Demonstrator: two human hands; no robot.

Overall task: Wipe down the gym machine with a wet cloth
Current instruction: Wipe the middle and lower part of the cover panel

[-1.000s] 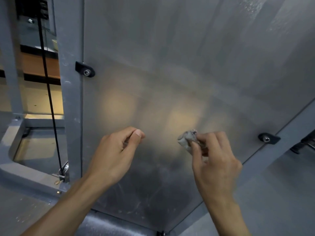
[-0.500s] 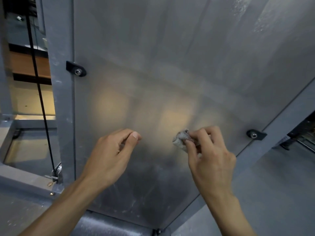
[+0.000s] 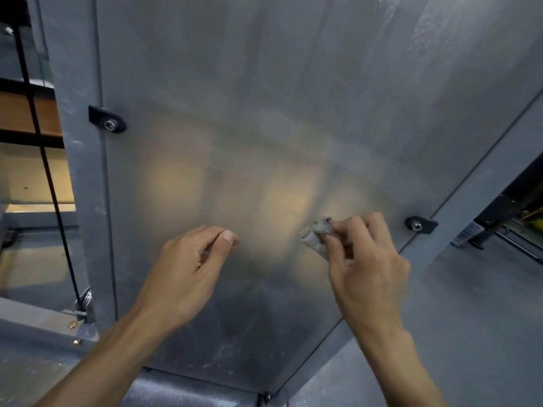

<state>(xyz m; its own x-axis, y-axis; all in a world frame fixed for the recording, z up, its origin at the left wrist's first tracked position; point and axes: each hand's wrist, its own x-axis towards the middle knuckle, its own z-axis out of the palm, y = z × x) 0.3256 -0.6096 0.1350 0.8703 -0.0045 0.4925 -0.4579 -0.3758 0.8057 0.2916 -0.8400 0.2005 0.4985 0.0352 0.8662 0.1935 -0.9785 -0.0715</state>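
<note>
A frosted, translucent shield panel (image 3: 264,127) of the gym machine fills most of the view, bolted to grey frame posts. My right hand (image 3: 364,268) pinches a small wadded grey cloth (image 3: 316,235) and holds it against the panel's lower right part. My left hand (image 3: 188,274) is to the left of the cloth, fingers loosely curled, its fingertips touching the panel and holding nothing. Scuffs and streaks mark the panel's bottom part.
A grey frame post (image 3: 82,171) runs down the left with a black bolt clip (image 3: 108,120); a second clip (image 3: 418,224) sits on the right post. A black cable (image 3: 50,177) hangs at the left. Grey floor lies to the right, and dark machine parts (image 3: 511,212) at the far right.
Both hands stay on the panel almost where they were; the right hand with the cloth has slid slightly left and up. The view shifted a little.
</note>
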